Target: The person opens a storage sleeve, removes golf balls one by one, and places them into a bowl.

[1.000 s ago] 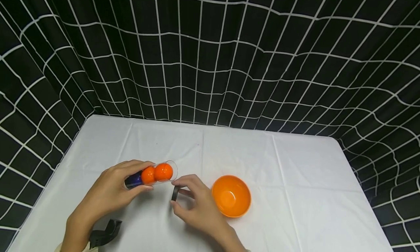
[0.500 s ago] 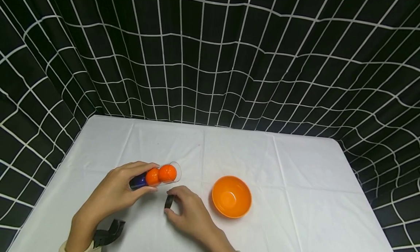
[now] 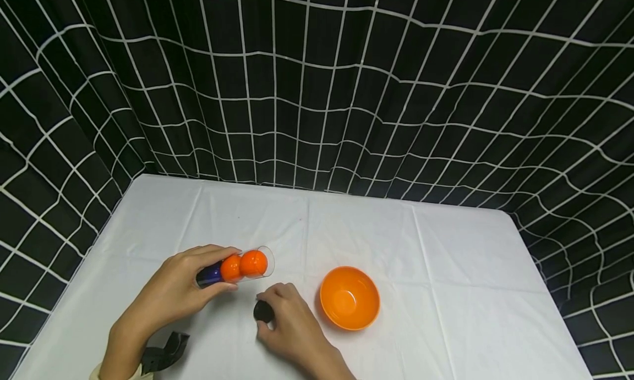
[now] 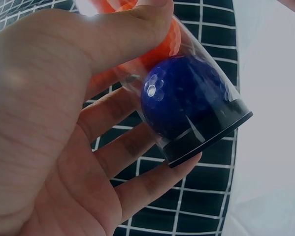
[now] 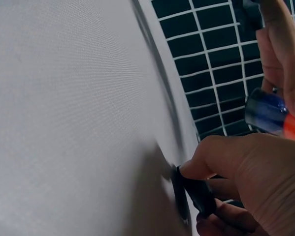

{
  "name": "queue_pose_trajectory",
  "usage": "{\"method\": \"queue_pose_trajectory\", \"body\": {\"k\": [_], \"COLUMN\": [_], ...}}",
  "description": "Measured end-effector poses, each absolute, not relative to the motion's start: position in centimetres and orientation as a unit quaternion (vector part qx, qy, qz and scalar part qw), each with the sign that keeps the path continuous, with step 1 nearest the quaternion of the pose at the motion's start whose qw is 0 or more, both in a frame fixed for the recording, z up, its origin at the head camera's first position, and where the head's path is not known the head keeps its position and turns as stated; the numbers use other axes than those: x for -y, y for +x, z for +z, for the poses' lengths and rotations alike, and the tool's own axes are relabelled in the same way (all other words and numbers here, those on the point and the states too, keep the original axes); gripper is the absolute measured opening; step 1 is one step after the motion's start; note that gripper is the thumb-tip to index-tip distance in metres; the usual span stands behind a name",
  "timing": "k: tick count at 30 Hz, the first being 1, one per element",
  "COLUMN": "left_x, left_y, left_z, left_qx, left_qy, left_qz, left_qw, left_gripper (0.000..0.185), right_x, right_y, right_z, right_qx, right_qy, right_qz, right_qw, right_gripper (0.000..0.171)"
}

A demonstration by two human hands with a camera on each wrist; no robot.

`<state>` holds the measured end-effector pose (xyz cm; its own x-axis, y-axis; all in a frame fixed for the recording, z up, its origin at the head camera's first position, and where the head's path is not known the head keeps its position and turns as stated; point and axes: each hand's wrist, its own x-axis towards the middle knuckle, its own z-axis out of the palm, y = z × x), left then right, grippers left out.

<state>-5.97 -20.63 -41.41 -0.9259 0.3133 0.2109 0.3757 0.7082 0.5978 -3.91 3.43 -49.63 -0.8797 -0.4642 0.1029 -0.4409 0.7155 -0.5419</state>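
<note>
Carefully does it with this cap, I judge: left of the orange bowl [image 3: 349,298], the right hand [image 3: 292,328] pinches the black cap [image 3: 263,312] low over the tabletop [image 3: 465,292], though contact is unclear; lowering it flat before releasing should stop it rolling; meanwhile the left hand [image 3: 180,281], farther left of the bowl, grips the clear tube [image 3: 271,260], whose uncapped mouth is best kept from dipping, lest the two orange balls [image 3: 254,263] and blue ball [image 4: 186,96] slide out; against half a second ago, the cap shows its round face, not its edge; tube and bowl barely differ.
</note>
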Motion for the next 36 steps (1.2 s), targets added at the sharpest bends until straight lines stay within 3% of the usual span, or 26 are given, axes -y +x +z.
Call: {"method": "queue_pose_trajectory", "body": {"k": [8,20,27,36], "left_x": [20.9,21.3,21.3,20.3], "left_y": [-5.6,-5.0,-5.2,-6.4], "left_z": [-41.6,-42.0,-42.2,-41.8], "left_qx": [0.925,0.93,0.927,0.926], "left_qy": [-0.183,-0.179,-0.189,-0.209], "left_qz": [-0.331,-0.317,-0.318,-0.294], "left_qw": [0.042,0.046,0.069,0.113], "left_gripper": [0.058,0.058,0.059,0.057], "right_x": [-3.1,-2.9,-3.9,-7.0], "right_y": [-3.4,-3.0,-3.5,-5.5], "right_z": [-49.8,-49.9,-48.1,-45.4], "right_qx": [-0.924,-0.919,-0.88,-0.806], "right_qy": [-0.262,-0.259,-0.241,-0.222], "right_qz": [-0.279,-0.293,-0.406,-0.548], "right_qw": [0.007,0.044,0.044,-0.034], "right_gripper": [0.031,0.036,0.04,0.036]}}
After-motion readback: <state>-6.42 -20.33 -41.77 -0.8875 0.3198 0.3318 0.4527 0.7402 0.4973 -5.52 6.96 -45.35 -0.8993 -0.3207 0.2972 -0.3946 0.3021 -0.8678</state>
